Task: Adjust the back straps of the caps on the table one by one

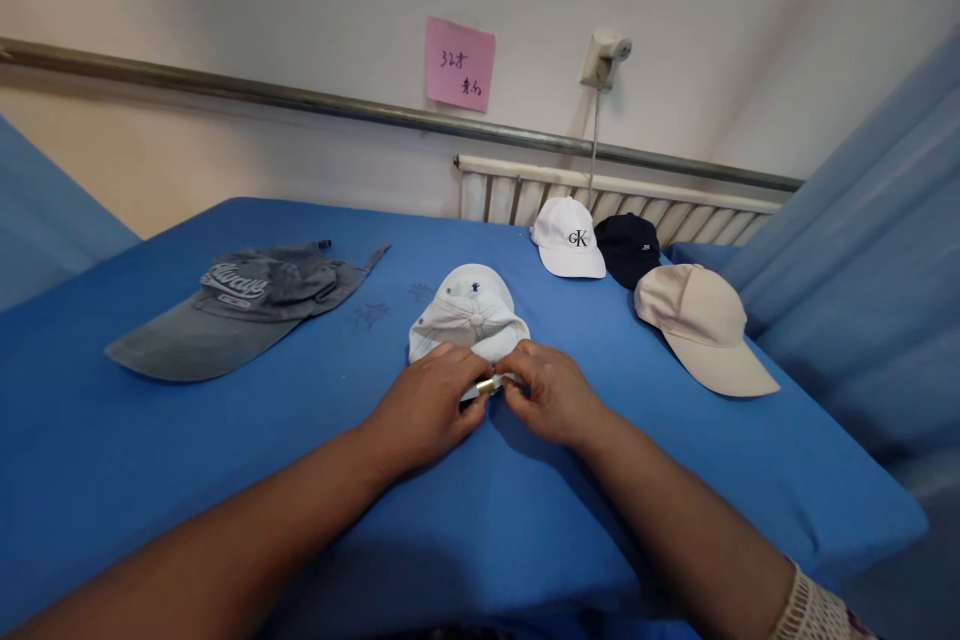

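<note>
A pale baseball cap [474,308] lies on the blue-covered table, its brim pointing away from me and its back strap toward me. The crown is partly collapsed. My left hand [435,400] grips the left part of the strap, fingers closed beside a gold-coloured buckle [486,387]. On the buckle's other side, my right hand [549,390] pinches the strap's right part. The fingertips of both hands hide some of the strap.
A grey cap [247,315] lies at the left. At the right are a white cap [566,238], a black cap [628,245] and a beige cap [701,325]. Behind the blue table [187,480] are a radiator [540,175] and a metal rail [300,98]. A blue curtain [877,250] hangs at the right.
</note>
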{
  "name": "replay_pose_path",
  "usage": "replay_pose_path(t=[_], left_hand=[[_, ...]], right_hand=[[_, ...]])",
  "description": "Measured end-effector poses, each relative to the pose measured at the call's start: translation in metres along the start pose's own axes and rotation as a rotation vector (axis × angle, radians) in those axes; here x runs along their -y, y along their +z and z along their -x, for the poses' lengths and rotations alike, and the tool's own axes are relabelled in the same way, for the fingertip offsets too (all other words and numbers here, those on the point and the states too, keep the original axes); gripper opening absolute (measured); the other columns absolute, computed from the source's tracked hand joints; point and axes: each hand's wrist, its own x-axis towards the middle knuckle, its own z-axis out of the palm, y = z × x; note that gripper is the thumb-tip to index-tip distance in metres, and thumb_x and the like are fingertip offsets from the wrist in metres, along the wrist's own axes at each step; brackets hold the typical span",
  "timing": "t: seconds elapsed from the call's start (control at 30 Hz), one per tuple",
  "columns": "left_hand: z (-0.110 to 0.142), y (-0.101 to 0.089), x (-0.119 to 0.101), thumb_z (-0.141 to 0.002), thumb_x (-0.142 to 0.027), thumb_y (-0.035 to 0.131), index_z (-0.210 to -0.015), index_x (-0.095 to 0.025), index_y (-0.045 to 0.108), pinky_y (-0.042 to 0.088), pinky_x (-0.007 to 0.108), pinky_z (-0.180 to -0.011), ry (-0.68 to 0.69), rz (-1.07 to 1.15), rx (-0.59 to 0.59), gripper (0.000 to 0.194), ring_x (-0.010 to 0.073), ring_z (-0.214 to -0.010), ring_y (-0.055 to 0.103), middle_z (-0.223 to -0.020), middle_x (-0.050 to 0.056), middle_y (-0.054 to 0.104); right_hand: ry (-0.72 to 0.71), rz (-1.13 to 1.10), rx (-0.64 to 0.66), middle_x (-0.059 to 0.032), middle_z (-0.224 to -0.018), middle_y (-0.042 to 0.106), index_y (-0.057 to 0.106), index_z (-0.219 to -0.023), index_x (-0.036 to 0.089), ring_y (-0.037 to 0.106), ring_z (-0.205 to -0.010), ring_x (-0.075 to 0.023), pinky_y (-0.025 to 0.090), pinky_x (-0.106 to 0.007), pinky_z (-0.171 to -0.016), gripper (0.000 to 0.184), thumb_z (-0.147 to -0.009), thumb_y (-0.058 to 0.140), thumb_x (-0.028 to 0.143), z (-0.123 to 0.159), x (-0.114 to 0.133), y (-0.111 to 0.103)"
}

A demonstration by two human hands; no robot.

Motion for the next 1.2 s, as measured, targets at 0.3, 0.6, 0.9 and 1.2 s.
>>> replay_pose_path(t=[0.3,0.6,0.9,1.2], left_hand=[[0.002,-0.001,0.000,-0.085,-0.023,0.057,-0.101,-0.022,0.062,0.046,0.036,-0.079,-0.049,0.032,-0.012,0.017,0.0243,-0.093,0.058,-0.096,0.006,0.063],[0.002,-0.001,0.002,-0.087,-0.027,0.054,-0.099,-0.022,0.062,0.046,0.032,-0.078,-0.127,0.035,0.074,0.015,0.0211,-0.091,0.059,-0.097,0.004,0.061],[0.002,-0.005,-0.003,-0.084,-0.026,0.054,-0.092,-0.021,0.061,0.045,0.031,-0.075,-0.129,-0.014,0.128,0.012,0.0213,-0.088,0.059,-0.094,0.004,0.060],[-0.002,-0.003,0.001,-0.082,-0.027,0.057,-0.092,-0.020,0.068,0.046,0.031,-0.075,-0.168,0.199,-0.025,0.016,0.0196,-0.084,0.061,-0.093,0.004,0.066]], right_hand=[[0.023,-0.065,-0.050,-0.0038,-0.088,0.064,0.064,-0.096,0.020,0.059,-0.080,-0.0173,0.042,-0.029,-0.073,0.016,-0.083,0.057,0.014,0.001,-0.002,0.004],[-0.014,-0.168,-0.038,-0.0036,-0.089,0.063,0.064,-0.095,0.020,0.058,-0.081,-0.0159,0.043,-0.027,-0.073,0.014,-0.088,0.054,0.013,0.000,-0.008,0.007],[0.000,-0.133,0.006,-0.0036,-0.088,0.062,0.064,-0.092,0.019,0.058,-0.082,-0.0161,0.043,-0.028,-0.074,0.013,-0.089,0.053,0.012,0.001,-0.010,0.003],[0.091,-0.199,-0.191,-0.0026,-0.085,0.062,0.064,-0.089,0.019,0.056,-0.073,-0.0145,0.041,-0.028,-0.069,0.009,-0.087,0.056,0.017,0.001,-0.008,0.002]])
